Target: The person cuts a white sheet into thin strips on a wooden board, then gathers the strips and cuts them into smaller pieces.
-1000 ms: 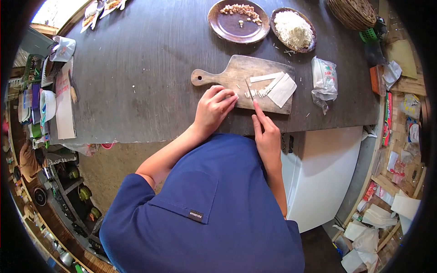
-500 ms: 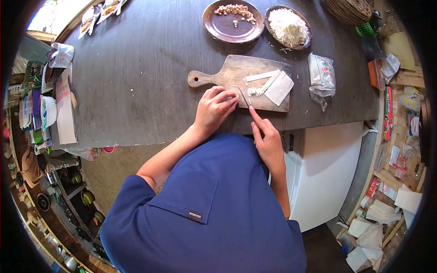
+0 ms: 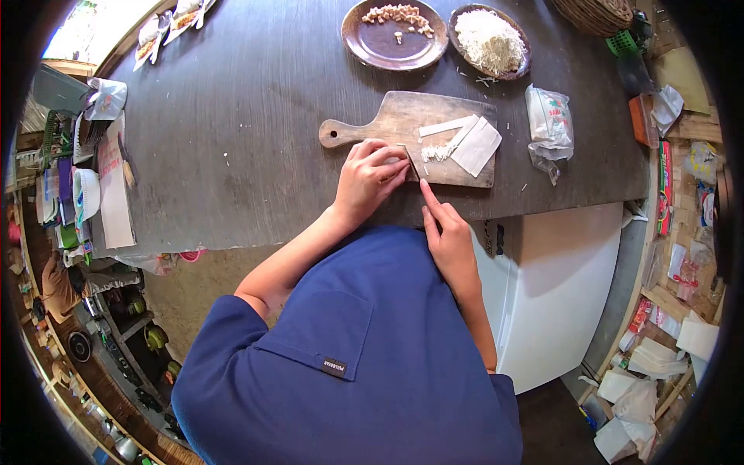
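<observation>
A wooden cutting board (image 3: 399, 118) with a handle lies on the dark table (image 3: 256, 101). On it are flat white slices (image 3: 474, 145) and a small heap of cut white strips (image 3: 439, 152). My right hand (image 3: 446, 232) holds a knife (image 3: 411, 161), index finger along its back, blade tilted flat at the board's near edge. My left hand (image 3: 367, 180) rests on the board with fingertips touching the blade.
A brown plate (image 3: 394, 35) with diced pieces and a bowl of white shreds (image 3: 488, 40) stand behind the board. A plastic bag (image 3: 549, 124) lies to the right. A woven basket (image 3: 601, 15) sits at far right; clutter lines the table's left edge.
The knife has left the white slices and swung left toward my left hand, its blade now laid flat. My left fingers have closed onto the blade.
</observation>
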`<move>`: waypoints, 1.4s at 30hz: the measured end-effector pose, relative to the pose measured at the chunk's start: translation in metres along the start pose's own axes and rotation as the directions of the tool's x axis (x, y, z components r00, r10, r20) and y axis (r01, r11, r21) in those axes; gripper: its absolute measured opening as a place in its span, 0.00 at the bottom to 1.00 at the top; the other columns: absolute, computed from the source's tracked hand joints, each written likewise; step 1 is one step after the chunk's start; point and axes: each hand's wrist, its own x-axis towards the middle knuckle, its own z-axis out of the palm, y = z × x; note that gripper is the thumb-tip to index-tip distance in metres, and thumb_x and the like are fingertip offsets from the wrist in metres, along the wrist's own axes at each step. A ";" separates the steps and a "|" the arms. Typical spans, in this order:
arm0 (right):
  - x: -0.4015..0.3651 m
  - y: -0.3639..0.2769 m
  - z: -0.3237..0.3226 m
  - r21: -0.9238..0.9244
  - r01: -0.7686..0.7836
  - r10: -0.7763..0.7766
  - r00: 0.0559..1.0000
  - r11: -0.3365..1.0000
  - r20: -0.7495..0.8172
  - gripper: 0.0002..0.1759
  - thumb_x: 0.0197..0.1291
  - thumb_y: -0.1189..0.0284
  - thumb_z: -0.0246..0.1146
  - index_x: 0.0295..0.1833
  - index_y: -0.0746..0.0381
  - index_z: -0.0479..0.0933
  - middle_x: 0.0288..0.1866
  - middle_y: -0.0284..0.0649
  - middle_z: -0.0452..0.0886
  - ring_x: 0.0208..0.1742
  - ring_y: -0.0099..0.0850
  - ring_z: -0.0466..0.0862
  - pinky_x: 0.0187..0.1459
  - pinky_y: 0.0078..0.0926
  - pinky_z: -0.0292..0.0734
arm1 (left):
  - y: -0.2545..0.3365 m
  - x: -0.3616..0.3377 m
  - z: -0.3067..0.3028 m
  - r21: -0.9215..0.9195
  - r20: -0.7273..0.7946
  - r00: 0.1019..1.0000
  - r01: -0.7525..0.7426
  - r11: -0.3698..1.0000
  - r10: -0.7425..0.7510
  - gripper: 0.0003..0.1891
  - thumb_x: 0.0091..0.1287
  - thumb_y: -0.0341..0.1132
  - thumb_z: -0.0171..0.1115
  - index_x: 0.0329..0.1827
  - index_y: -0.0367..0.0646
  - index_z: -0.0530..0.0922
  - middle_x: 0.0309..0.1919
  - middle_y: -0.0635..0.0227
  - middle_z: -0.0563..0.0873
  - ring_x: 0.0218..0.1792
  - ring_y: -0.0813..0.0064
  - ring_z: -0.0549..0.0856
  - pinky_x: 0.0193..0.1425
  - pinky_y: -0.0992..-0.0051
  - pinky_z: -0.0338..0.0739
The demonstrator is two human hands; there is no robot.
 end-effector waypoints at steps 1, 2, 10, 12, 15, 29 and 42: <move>0.002 0.002 0.003 -0.001 -0.004 0.004 1.000 1.000 -0.003 0.29 0.79 0.72 0.63 0.82 0.43 0.76 0.40 0.51 0.80 0.39 0.50 0.85 0.46 0.46 0.81 | 0.000 0.001 0.000 -0.013 -0.002 1.000 0.003 1.000 -0.003 0.08 0.62 0.33 0.79 0.44 0.49 0.95 0.48 0.76 0.93 0.55 0.65 0.87 0.61 0.62 0.81; 0.007 0.006 0.007 0.024 0.033 -0.033 0.999 0.999 -0.025 0.29 0.80 0.72 0.63 0.82 0.44 0.76 0.40 0.51 0.81 0.40 0.51 0.85 0.46 0.47 0.81 | -0.001 0.000 0.002 -0.019 0.000 1.000 0.001 1.000 -0.001 0.08 0.62 0.33 0.79 0.44 0.49 0.95 0.48 0.76 0.93 0.55 0.65 0.87 0.61 0.62 0.81; 0.028 -0.007 0.007 0.057 0.149 -0.142 0.983 0.987 -0.118 0.28 0.80 0.71 0.63 0.82 0.46 0.76 0.40 0.52 0.81 0.39 0.51 0.85 0.46 0.47 0.81 | -0.002 -0.004 0.000 -0.043 -0.049 0.998 0.024 0.999 -0.026 0.08 0.63 0.33 0.79 0.44 0.47 0.94 0.47 0.73 0.93 0.55 0.63 0.87 0.61 0.61 0.82; 0.019 -0.012 -0.005 0.075 0.098 -0.090 0.991 0.992 -0.099 0.27 0.80 0.72 0.63 0.81 0.47 0.77 0.38 0.52 0.81 0.36 0.48 0.84 0.45 0.45 0.80 | -0.001 -0.007 -0.002 -0.044 -0.065 0.997 0.038 0.998 -0.041 0.09 0.63 0.34 0.79 0.45 0.47 0.94 0.47 0.72 0.93 0.55 0.63 0.87 0.61 0.61 0.82; 0.006 -0.011 -0.015 0.048 0.048 -0.045 0.997 0.998 -0.069 0.27 0.80 0.73 0.63 0.81 0.47 0.78 0.36 0.51 0.80 0.34 0.46 0.82 0.44 0.44 0.79 | -0.001 -0.009 -0.003 -0.007 -0.034 0.999 0.035 0.999 -0.036 0.09 0.63 0.34 0.79 0.46 0.49 0.94 0.48 0.73 0.92 0.55 0.63 0.87 0.61 0.60 0.81; -0.006 -0.003 -0.007 -0.052 -0.010 0.008 1.000 0.999 -0.027 0.29 0.78 0.73 0.64 0.80 0.43 0.78 0.36 0.50 0.80 0.34 0.47 0.84 0.42 0.45 0.80 | -0.001 -0.001 0.001 0.025 -0.012 0.999 0.032 0.999 -0.032 0.08 0.62 0.36 0.79 0.44 0.51 0.94 0.46 0.75 0.90 0.57 0.63 0.86 0.62 0.60 0.80; -0.005 -0.003 -0.009 0.030 0.020 -0.018 0.999 0.999 -0.048 0.28 0.78 0.73 0.66 0.80 0.44 0.79 0.34 0.50 0.80 0.32 0.45 0.81 0.43 0.43 0.79 | -0.002 -0.005 0.004 0.020 -0.059 0.997 0.046 0.999 -0.045 0.09 0.62 0.35 0.80 0.45 0.51 0.95 0.47 0.76 0.90 0.57 0.64 0.86 0.62 0.60 0.79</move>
